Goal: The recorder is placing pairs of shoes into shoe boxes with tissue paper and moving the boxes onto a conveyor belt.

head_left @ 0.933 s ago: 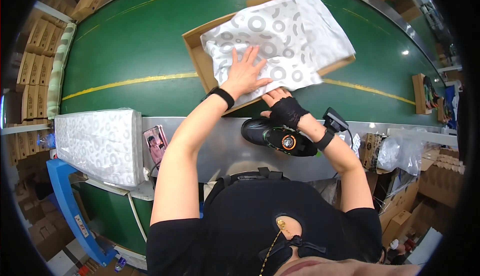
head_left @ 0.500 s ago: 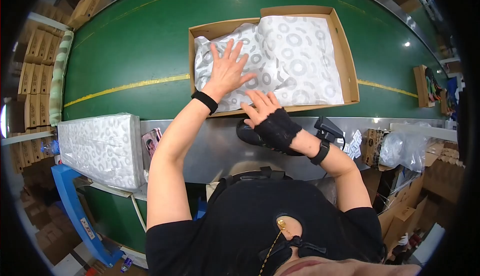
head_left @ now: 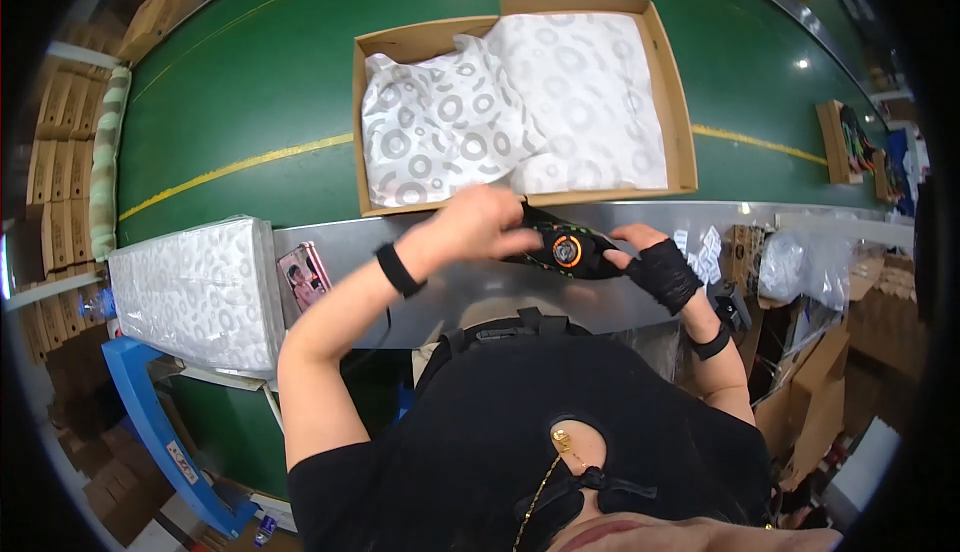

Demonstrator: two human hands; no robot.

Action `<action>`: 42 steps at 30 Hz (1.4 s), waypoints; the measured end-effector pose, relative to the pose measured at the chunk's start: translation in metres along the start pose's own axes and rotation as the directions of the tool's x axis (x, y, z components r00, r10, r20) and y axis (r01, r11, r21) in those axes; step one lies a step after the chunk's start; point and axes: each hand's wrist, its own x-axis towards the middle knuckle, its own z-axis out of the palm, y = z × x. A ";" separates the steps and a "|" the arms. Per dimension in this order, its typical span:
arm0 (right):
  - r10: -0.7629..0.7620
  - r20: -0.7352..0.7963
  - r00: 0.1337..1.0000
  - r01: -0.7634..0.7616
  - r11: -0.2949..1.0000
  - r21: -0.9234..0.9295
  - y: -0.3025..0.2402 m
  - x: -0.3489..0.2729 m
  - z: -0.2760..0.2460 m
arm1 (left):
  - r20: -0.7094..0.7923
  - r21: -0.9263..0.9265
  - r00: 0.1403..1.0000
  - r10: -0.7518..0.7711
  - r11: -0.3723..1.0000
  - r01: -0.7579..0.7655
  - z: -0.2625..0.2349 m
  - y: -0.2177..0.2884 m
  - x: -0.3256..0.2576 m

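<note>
A black shoe (head_left: 568, 250) with an orange ring on the face toward me is held over the metal table edge, just in front of an open cardboard box (head_left: 682, 142). My left hand (head_left: 478, 224), slightly blurred and with a black band at the wrist, closes on the shoe's left end. At its other end my right hand (head_left: 662, 270), in a black fingerless covering, grips the shoe between thumb and fingers. White tissue paper (head_left: 590, 102) printed with grey rings lines the box. Its left half is crumpled, and what may lie beneath is hidden.
On the left lies a stack of patterned paper in clear plastic (head_left: 195, 292), beside a phone (head_left: 302, 276). Small white labels (head_left: 697, 255) and a carton with plastic bags (head_left: 800, 272) are to the right. The green belt (head_left: 250, 82) runs behind.
Both hands have left the tissue paper and box edge and come onto the shoe. The shoe has been lifted and turned, exposing the orange ring. The box appears slightly farther left and up.
</note>
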 end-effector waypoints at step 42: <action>0.590 -0.350 0.728 0.007 0.504 0.864 0.018 0.087 0.098 | -0.014 -0.797 0.826 -0.564 0.505 0.332 -0.030 -0.084 0.043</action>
